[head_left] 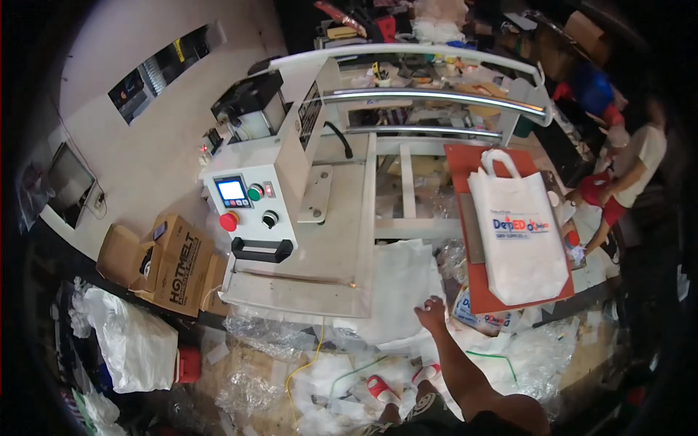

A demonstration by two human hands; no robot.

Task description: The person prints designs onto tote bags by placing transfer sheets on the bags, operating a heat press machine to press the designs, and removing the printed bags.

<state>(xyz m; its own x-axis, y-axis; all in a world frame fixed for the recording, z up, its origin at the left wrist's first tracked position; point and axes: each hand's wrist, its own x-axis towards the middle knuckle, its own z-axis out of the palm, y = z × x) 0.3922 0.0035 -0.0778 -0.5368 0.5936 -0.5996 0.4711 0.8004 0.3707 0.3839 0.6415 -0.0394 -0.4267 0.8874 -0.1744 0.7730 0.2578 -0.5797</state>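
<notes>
My right hand [431,309] reaches forward from the lower right, its fingers loosely bent and apart, with nothing visible in them. It is over the right edge of a pale white sheet [398,280] between the machine and the red board. To the right of the hand, a white tote bag [518,254] with blue and red print lies flat on a red-brown platen [464,168], handles pointing away from me. A white heat press [251,190] with a lit display, coloured knobs and a black handle [262,251] stands on the left. My left hand is out of view.
Two metal rails [436,94] run across behind the platen. An open cardboard box [163,272] and a white plastic-covered stack [134,341] stand at left. Crumpled clear plastic [251,389] and a yellow cord [305,367] lie on the floor. Another person [632,171] works at right.
</notes>
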